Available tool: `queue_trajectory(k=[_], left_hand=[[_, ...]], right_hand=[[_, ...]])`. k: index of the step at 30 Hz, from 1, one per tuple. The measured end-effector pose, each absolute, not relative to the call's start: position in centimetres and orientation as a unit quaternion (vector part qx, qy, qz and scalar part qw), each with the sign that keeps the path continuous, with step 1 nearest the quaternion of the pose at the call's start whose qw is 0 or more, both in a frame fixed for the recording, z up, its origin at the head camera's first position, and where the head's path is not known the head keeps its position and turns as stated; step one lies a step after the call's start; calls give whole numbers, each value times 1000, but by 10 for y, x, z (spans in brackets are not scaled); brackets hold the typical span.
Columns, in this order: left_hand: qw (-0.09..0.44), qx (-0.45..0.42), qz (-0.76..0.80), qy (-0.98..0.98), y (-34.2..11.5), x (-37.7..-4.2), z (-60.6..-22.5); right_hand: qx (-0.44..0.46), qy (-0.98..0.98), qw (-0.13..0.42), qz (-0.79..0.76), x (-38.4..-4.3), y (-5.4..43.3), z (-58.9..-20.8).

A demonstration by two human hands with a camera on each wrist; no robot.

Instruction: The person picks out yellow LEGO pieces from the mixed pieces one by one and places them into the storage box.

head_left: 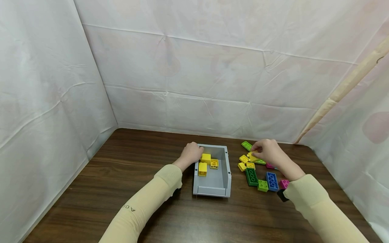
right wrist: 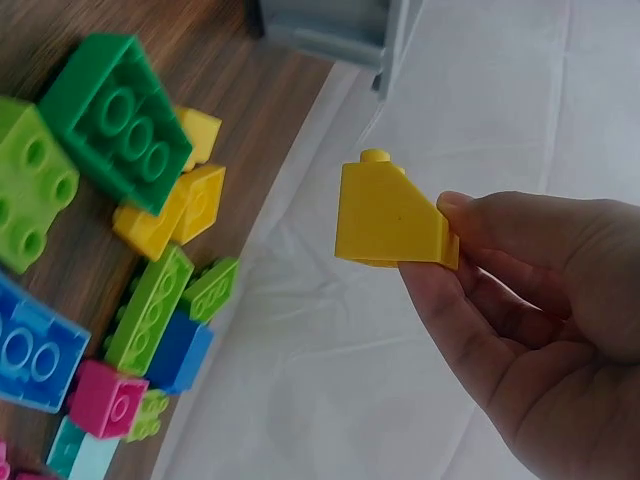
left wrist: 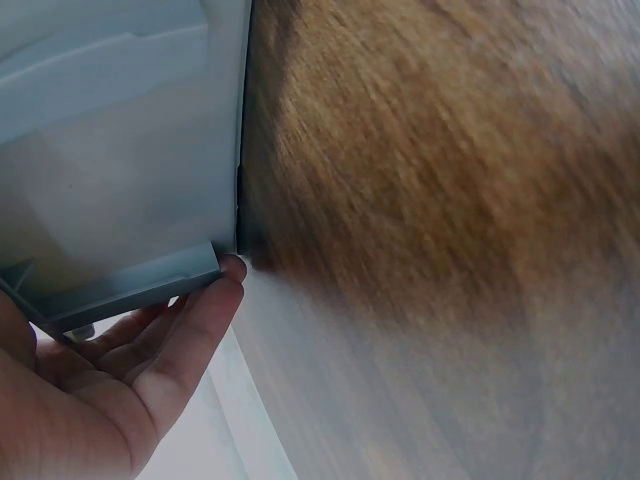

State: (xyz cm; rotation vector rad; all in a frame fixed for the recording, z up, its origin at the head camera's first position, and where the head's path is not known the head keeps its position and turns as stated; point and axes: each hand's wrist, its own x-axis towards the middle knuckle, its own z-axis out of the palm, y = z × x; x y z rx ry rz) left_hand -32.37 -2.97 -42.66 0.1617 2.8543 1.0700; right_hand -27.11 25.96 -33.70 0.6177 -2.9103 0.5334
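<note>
Standing on the table (head_left: 121,158), a grey bin (head_left: 211,190) is gripped by the left hand (head_left: 191,153), apparently across its left wall (head_left: 196,175); the right hand (right wrist: 560,290) pinches a sloped yellow brick (right wrist: 388,215) above loose bricks (head_left: 251,177).

The box (head_left: 211,191) is grey, with yellow blocks (head_left: 202,167) inside it, a yellow brick (right wrist: 385,215), dark-green brick (head_left: 251,177), lime brick (head_left: 263,185), blue brick (head_left: 272,181) and pink brick (head_left: 284,184) to its right, brown wood-grained surface (head_left: 133,155) beneath it, and white cloth (head_left: 194,74) with pale pink blotches behind it.

Small dark lettering (head_left: 129,208) on left sleeve (head_left: 146,199), too small to read
</note>
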Motion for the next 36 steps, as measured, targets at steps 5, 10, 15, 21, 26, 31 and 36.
queue_trajectory(k=[5, 10, 15, 21, 26, 31, 36], left_hand=[[43, 57, 348, 935, -30, -324, -427], [44, 57, 351, 934, -31, -324, -427], [45, 52, 356, 932, -30, -323, -427], [46, 52, 356, 932, -30, -323, -427], [48, 55, 360, 930, -31, -322, -426], [50, 53, 363, 929, -31, -322, -425], [53, 49, 367, 928, -31, -321, -425]], right_hand=[[208, -959, 62, 182, -267, 247, -332], [217, -956, 64, 185, -264, 233, -326], [226, -954, 58, 186, -261, 221, -324], [248, -948, 56, 191, -258, 204, -327], [265, -941, 49, 203, -256, 191, -327], [278, -936, 44, 212, -257, 177, -328], [288, -935, 38, 203, -258, 165, -335]])
